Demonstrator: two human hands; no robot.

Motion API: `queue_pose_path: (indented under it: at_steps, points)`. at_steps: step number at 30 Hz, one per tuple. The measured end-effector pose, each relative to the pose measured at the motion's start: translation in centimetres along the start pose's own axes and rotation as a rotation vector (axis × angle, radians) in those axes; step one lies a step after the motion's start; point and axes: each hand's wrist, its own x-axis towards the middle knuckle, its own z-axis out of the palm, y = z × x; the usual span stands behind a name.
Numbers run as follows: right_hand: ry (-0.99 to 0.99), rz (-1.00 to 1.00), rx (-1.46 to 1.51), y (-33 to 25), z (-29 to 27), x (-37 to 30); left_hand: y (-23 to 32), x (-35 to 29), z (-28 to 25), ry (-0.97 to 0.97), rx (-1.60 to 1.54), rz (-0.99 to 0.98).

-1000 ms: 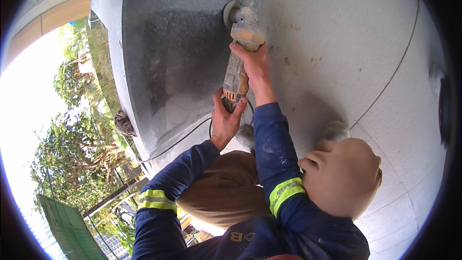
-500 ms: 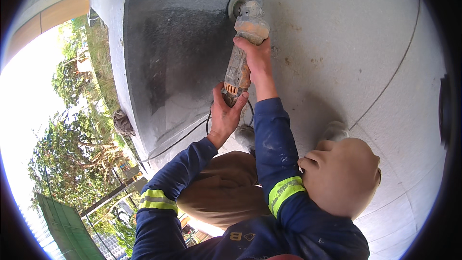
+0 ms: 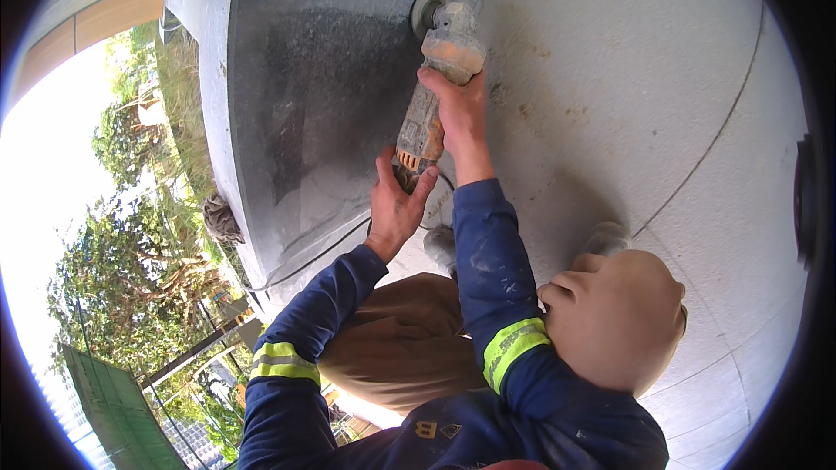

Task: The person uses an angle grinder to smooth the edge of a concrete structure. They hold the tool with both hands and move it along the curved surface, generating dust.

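Two-handed, I am holding the grinder (image 3: 419, 129); from the nearer right hand (image 3: 462, 113), its disc (image 3: 424, 12) is lying toward eleven o'clock.

Grey concrete floor (image 3: 601, 78) on the right with dark seam (image 3: 716, 141) across it, bright daylight (image 3: 43, 174) and trees (image 3: 113, 270) at left, green panel (image 3: 113, 409) near left, tan band (image 3: 113, 24) far left

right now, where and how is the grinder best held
The grinder has a long, narrow body: probably best gripped there, right hand from the right, left hand from the near side at the rear, both clear of the disc.
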Motion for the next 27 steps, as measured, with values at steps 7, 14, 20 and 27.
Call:
queue_pose_path:
  at_steps: [7, 14, 20, 27]
  points:
    - [-0.061, -0.036, -0.027, 1.7, 0.3, -2.9, -3.8, -1.7, 0.3, 0.081, 0.086, 0.161]
    - [-0.031, -0.011, 0.014, 0.1, 0.3, -0.9, -0.5, -0.4, 0.0, 0.052, 0.12, 0.104]
    - [-0.035, 0.015, -0.013, 1.3, -0.2, -2.3, -2.0, -2.4, 0.4, 0.088, 0.143, 0.136]
    - [-0.009, 0.013, 0.032, -0.6, 0.3, -0.5, 0.3, 0.1, -0.3, 0.006, 0.119, 0.066]
